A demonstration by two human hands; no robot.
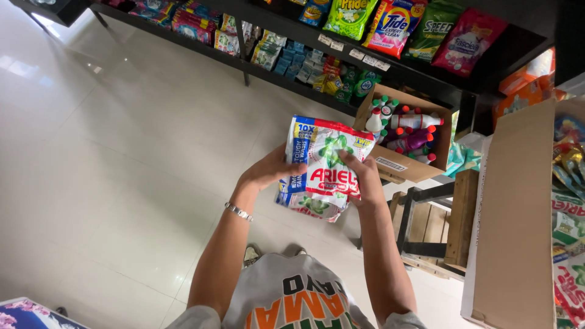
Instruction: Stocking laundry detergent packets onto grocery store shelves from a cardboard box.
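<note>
Both my hands hold a small stack of white, red and green detergent pouches at chest height above the tiled floor. My left hand grips the stack's left edge, with a silver bracelet on that wrist. My right hand clasps the right side, fingers curled over the top pouch. A lower pouch sticks out beneath the top one.
A dark shelf at the top carries colourful detergent bags and sachets. An open cardboard box of bottles sits below it. A wooden stool stands at right, beside a large carton of pouches.
</note>
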